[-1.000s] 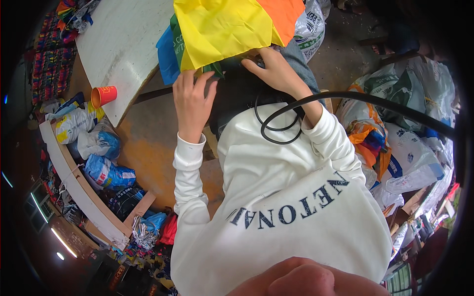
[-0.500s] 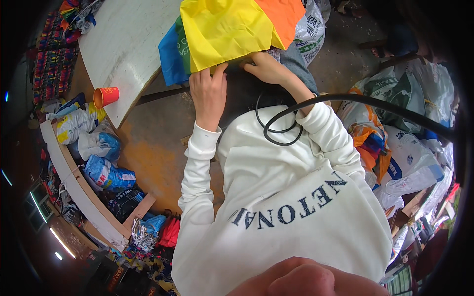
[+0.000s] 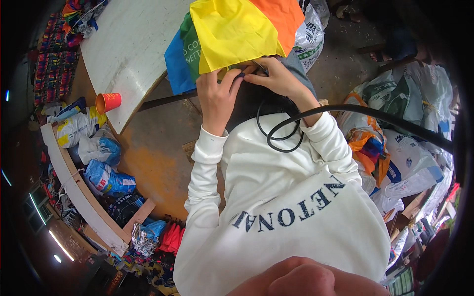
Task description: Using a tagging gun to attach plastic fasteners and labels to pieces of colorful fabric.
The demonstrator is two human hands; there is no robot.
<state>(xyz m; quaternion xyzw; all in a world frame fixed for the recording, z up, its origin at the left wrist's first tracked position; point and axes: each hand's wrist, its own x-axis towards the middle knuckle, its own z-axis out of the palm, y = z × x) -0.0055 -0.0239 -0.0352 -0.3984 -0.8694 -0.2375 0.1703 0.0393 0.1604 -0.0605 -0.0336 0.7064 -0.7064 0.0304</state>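
A multicoloured umbrella canopy (image 3: 234,34) with blue, green, yellow and orange panels hangs in loose folds over my lap. At the yellow panel's lower hem my left hand (image 3: 217,98) is closed, thumb and forefinger pinched together. My right hand (image 3: 282,81) is closed against the same hem from the other side, its fingertips meeting those of my left. A small dark piece shows between the thumb tips, too small to name. Beside my right forefinger a thin dark rod (image 3: 258,66) pokes out. The other fingertips are partly hidden under the cloth.
A white tabletop (image 3: 126,54) is at upper left, with a red paper cup (image 3: 107,102) at its edge. A black cable (image 3: 365,109) loops over my lap and off right. Stuffed plastic bags (image 3: 405,163) crowd the right; more bags (image 3: 106,175) lie left by a wooden board (image 3: 81,197).
My hands have come closer together, and their fingertips now meet at the hem. The canopy has shifted slightly to the right, showing more of the green panel.
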